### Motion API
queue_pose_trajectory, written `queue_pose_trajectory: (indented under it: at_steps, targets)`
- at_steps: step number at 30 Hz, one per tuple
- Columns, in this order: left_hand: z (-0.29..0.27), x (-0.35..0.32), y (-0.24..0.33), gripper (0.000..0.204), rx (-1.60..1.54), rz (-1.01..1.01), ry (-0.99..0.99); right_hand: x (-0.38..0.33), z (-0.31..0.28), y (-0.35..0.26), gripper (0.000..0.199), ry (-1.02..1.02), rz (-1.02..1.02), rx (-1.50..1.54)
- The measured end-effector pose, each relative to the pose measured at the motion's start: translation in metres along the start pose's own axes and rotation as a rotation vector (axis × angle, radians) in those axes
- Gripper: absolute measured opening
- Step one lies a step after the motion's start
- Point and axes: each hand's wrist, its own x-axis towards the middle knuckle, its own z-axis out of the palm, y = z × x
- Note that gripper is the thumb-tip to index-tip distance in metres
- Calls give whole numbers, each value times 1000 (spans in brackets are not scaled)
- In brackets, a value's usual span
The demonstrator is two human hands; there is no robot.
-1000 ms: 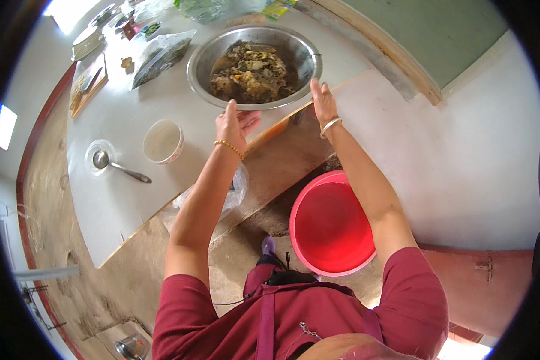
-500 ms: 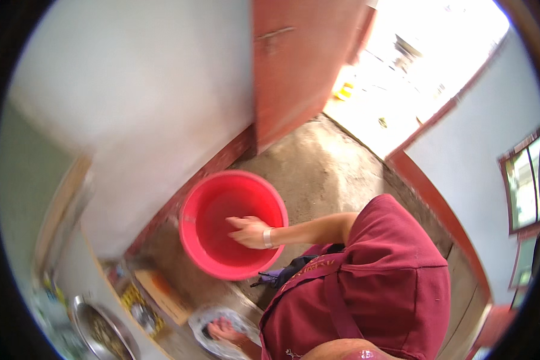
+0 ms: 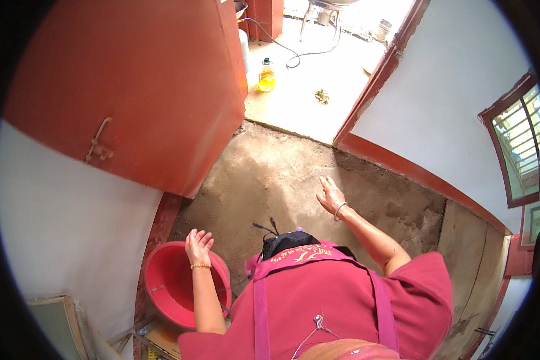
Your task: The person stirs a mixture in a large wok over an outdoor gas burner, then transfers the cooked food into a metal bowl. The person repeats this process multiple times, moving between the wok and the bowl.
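Note:
My left hand (image 3: 199, 247), a beaded bracelet on its wrist, shows above the rim of a deep red plastic basin (image 3: 165, 279). Its fingers are stretched out and hold nothing. Part of the basin is hidden behind that forearm. My right hand (image 3: 331, 197), with a pale bangle, is out in front to the right over the bare concrete floor (image 3: 270, 174). Its fingers are spread and empty. An apron (image 3: 324, 282) covers my front, and a black bundle with dark cords (image 3: 285, 241) shows at its upper edge.
A red door (image 3: 132, 78) with a metal bolt stands swung inward at the left. Beyond the bright doorway are a bottle of yellow liquid (image 3: 266, 77), a small greenish heap (image 3: 322, 96) and a metal-legged stand (image 3: 324, 9) with a cable. A barred window (image 3: 516, 141) is on the right wall.
The view has swung toward the doorway. My right hand has left the inside of the basin and is out to the right. My left hand has come up from beside the plastic-covered container.

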Motion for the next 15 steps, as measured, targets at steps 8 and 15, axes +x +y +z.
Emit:
queue_pose_trajectory:
  at_steps: [8, 15]
  targets:
    - [188, 150, 18, 38, 4, -258, -167, 161, -89, 26, 54, 37, 105, 281]
    - [439, 294, 104, 67, 51, -300, -340, 296, -140, 118, 55, 130, 273, 105]
